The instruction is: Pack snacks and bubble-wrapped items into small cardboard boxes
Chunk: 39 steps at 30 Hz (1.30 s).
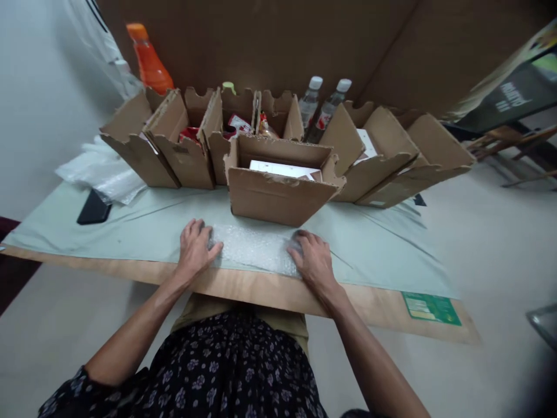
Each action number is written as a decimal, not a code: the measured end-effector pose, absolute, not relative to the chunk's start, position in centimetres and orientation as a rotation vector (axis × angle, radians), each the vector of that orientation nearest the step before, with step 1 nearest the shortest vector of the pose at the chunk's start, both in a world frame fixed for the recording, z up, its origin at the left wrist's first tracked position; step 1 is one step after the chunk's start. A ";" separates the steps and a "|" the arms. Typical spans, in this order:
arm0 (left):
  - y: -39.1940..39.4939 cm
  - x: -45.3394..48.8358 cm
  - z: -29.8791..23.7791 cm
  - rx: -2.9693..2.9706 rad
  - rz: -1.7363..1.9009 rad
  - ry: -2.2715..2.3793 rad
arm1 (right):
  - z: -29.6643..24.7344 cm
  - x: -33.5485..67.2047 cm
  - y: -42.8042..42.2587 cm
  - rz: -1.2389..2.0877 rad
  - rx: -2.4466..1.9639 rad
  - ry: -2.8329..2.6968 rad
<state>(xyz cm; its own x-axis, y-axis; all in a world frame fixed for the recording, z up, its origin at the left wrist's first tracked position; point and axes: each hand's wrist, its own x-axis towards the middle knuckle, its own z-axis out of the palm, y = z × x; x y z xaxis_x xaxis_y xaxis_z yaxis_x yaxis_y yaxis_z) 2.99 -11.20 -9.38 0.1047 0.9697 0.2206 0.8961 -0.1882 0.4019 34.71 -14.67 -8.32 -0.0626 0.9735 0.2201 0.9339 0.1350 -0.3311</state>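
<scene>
Left hand point(196, 245) lies at nine o'clock of a strip of bubble wrap point(255, 249), fingers loosely curled and the thumb spread away from them; right hand point(314, 255) mirrors it at three o'clock, thumb and fingers likewise parted. How firmly either one presses, I cannot tell. The strip is spread between them, near the table's front edge. Holding it well calls for light, even pressure at both ends, keeping the film flat without popping its cells. It is clear and pebbly, roughly rectangular, against the smooth, faintly creased pale-green cloth point(148, 229); bare, grained wood point(256, 284) shows at six o'clock. At twelve o'clock stands a stiff brown cardboard box point(278, 200), its rim ragged and notched, a flat white item point(282, 169) inside. Crumpled, glossy plastic point(107, 171) and a flat black phone-like slab point(94, 208) lie toward ten.
</scene>
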 end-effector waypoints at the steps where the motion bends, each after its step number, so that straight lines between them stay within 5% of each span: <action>1: -11.4 3.1 -9.4 2.184 0.664 1.868 | -8.3 34.4 -14.9 0.191 -1.826 -2.006; 10: -8.1 -0.2 -4.6 2.096 0.666 1.802 | -6.8 27.7 -21.7 1.078 -1.529 -1.526; 15: -4.6 -0.1 -4.6 2.196 0.644 1.790 | -8.0 22.9 -20.6 1.046 -1.559 -1.618; 23: -20.0 -0.6 -6.2 2.393 0.685 1.111 | -7.1 23.2 -19.5 1.731 -1.399 -1.060; 26: -21.9 1.2 -7.4 2.348 0.886 1.203 | -6.9 22.7 -19.7 1.834 -1.300 -0.852; 30: -19.2 2.3 -8.7 1.929 1.020 1.614 | -7.0 22.9 -20.4 1.517 -1.315 -1.005; 35: -15.5 1.7 -8.8 1.898 0.763 1.750 | -7.6 23.5 -18.8 0.597 -1.270 -1.934; 39: -15.1 1.7 -8.7 1.990 0.710 1.791 | -8.7 23.2 -15.7 0.333 -1.143 -2.448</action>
<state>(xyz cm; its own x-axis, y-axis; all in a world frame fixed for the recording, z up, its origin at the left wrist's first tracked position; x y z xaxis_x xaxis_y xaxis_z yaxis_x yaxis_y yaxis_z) 1.72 -15.12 -8.71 0.0651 0.9906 0.1207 0.8044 -0.1237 0.5811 23.21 -15.67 -8.66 -0.5761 0.7724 0.2675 0.6727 0.6339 -0.3816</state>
